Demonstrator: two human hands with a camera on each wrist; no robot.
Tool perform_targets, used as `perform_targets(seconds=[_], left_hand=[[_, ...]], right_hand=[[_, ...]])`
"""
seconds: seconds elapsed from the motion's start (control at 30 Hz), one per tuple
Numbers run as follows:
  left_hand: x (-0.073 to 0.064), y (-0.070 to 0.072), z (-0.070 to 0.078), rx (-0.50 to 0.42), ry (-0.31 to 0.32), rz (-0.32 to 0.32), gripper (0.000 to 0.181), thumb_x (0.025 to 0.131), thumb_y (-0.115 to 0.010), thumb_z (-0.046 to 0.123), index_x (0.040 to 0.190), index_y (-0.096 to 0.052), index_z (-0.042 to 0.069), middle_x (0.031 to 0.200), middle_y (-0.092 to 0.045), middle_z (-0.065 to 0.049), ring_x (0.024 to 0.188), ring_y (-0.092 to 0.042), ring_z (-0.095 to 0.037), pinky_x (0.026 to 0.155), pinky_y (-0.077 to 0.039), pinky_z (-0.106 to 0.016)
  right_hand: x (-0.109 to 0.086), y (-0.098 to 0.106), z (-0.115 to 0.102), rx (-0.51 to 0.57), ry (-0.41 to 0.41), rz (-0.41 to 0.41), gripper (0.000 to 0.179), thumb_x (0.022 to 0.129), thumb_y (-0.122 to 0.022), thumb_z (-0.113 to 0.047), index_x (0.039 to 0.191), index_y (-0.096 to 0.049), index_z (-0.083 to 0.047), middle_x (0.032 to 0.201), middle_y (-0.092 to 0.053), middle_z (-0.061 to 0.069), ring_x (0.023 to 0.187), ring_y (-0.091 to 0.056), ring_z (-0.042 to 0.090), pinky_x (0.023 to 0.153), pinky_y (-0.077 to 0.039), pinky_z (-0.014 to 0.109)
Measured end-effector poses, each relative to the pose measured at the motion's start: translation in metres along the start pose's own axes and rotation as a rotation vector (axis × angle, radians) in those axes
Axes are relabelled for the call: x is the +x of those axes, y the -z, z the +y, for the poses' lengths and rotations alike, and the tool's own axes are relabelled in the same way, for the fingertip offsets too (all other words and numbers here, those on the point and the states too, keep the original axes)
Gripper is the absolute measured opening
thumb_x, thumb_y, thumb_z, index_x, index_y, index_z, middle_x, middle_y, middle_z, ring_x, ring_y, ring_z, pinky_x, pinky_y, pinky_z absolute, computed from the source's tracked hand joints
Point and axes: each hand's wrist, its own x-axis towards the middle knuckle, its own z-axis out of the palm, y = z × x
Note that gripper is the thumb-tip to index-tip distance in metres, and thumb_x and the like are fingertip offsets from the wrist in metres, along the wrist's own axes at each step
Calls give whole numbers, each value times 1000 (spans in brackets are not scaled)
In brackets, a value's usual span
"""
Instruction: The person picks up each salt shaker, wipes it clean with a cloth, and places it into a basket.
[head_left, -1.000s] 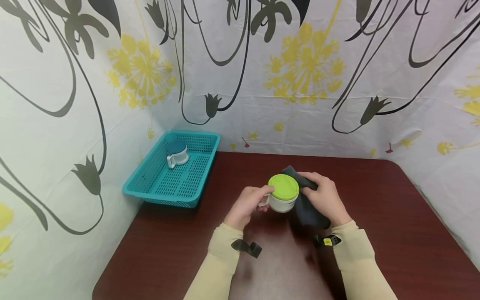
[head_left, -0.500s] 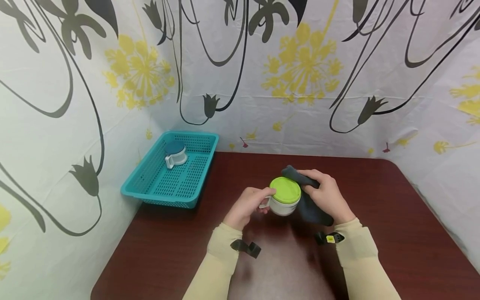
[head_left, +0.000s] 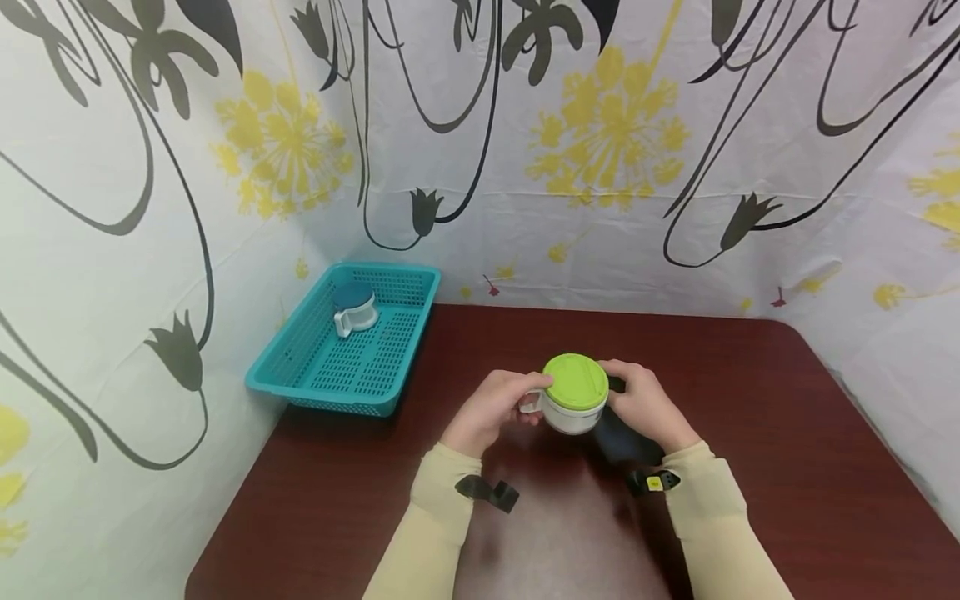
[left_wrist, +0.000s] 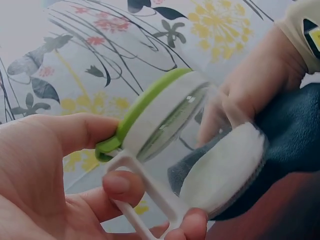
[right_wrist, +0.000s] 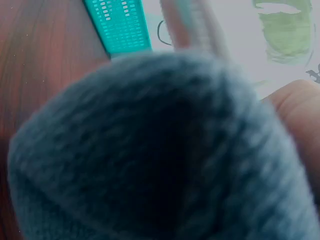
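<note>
A clear seasoning jar with a green lid and white handle is held above the table. My left hand grips its handle, the thumb at the lid's edge. White contents show through its wall in the left wrist view. At the jar's right side, my right hand holds a dark blue-grey cloth against it, the fingers partly behind the jar. The bunched cloth fills most of the right wrist view and hides much of that hand.
On the table's back left stands a turquoise plastic basket. Inside it sits a similar jar with a blue lid and white handle. Patterned white fabric hangs behind and beside the table.
My right hand has come lower and closer behind the jar with the cloth, whose upper flap no longer shows beyond the lid. The jar has shifted slightly right in my left hand's grip.
</note>
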Motion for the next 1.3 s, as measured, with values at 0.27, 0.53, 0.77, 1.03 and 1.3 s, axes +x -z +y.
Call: perform_targets(seconds=[0.27, 0.53, 0.77, 1.03, 1.3], left_hand=[[1, 4, -5, 25, 17, 6, 45, 83, -78, 43, 72, -60, 3, 69, -51, -8, 69, -61, -25, 67, -54, -36], [7, 10, -10, 70, 42, -43, 41, 82, -78, 45, 77, -69, 5, 71, -54, -7, 70, -63, -24, 76, -56, -44], [17, 19, -9, 89, 70, -164, 42, 84, -78, 43, 77, -67, 3, 71, -50, -7, 70, -60, -24, 85, -54, -53], [24, 22, -2, 107, 126, -272, 45, 85, -76, 42, 73, -57, 3, 70, -45, -6, 70, -60, -25, 76, -54, -44], [30, 23, 7, 94, 136, -323, 39, 85, -76, 36, 72, -57, 4, 68, -45, -6, 67, -59, -25, 70, -53, -38]], right_hand=[[0, 1, 0, 0, 17, -4, 39, 91, -72, -7, 129, -68, -12, 122, -68, 6, 114, -63, 28, 90, -53, 50], [-1, 11, -1, 7, 7, -41, 44, 92, -68, -5, 131, -66, -24, 126, -65, -3, 106, -62, 20, 82, -52, 41], [6, 30, -13, 32, 80, -84, 46, 93, -67, -5, 131, -66, -32, 121, -65, -7, 96, -60, 17, 78, -51, 38], [19, 48, -29, 47, 196, -152, 41, 95, -68, -8, 129, -67, -33, 121, -66, -11, 109, -61, 10, 88, -53, 36], [31, 48, -29, 26, 237, -224, 50, 95, -62, 1, 129, -67, -35, 123, -65, -13, 108, -61, 9, 86, -53, 36]])
